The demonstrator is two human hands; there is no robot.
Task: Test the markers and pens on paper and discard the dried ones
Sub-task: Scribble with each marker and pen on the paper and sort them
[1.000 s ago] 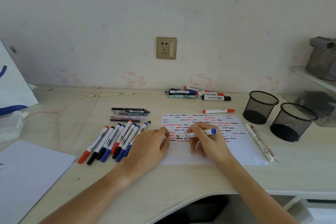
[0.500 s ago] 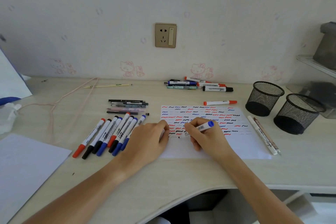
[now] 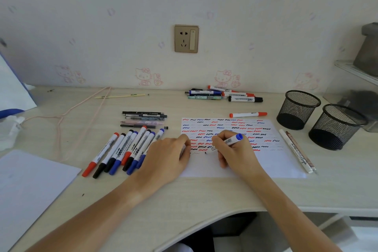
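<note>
right hand (image 3: 235, 150) gripping blue marker (image 3: 229, 141), tip on paper (image 3: 276, 161) | left hand (image 3: 167, 156) flat, pinning sheet | could smear wet squiggles dragging palm

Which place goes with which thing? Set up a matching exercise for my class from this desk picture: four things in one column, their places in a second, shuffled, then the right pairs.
Things
1. marker with the blue end
2. lone red-capped marker
3. mesh pen cups
4. row of capped markers

Places
A. left of the test paper
B. in the right hand, tip on the paper
C. just beyond the paper's far edge
D. right of the paper

Pairs: 1-B, 2-C, 3-D, 4-A
</note>
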